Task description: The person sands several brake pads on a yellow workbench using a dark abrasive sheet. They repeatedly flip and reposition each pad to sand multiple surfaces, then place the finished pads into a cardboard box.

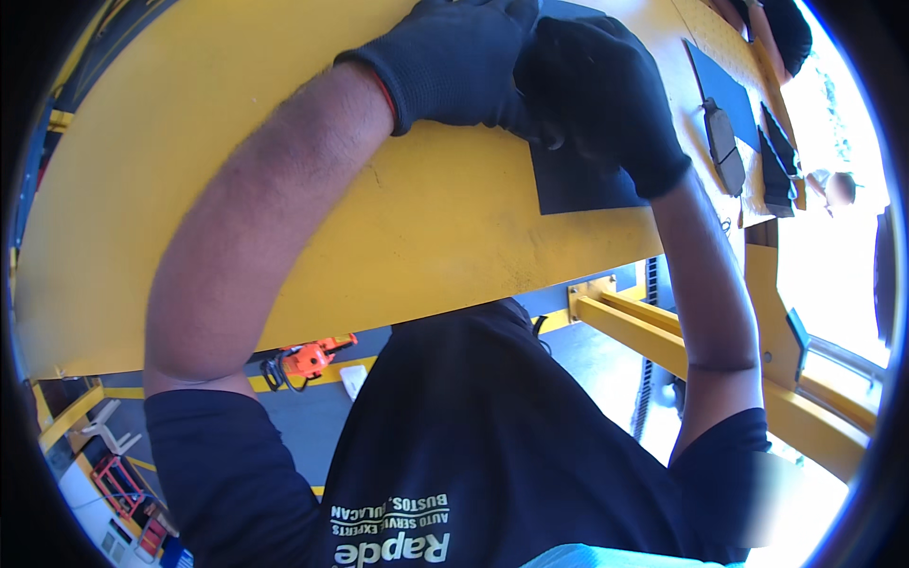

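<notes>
Both my hands wear dark knit gloves and meet over a yellow tabletop [417,218]. My left hand [454,66] is closed, its fingers bent toward the right hand. Pressed close beside it, my right hand [601,99] is curled with the knuckles up. What they grip is hidden; only a small dark edge shows between them. Beneath the right hand lies a flat dark sheet [582,192], partly covered by the glove and wrist. Right of that wrist sits a brake pad [724,151], lying apart from both hands.
Another dark sheet [724,85] lies beside the brake pad, with dark strips [778,166] at the table's right edge. A person's arm [772,43] shows at the far right corner. Below the table are a yellow beam [630,331] and an orange tool [312,358] on the floor.
</notes>
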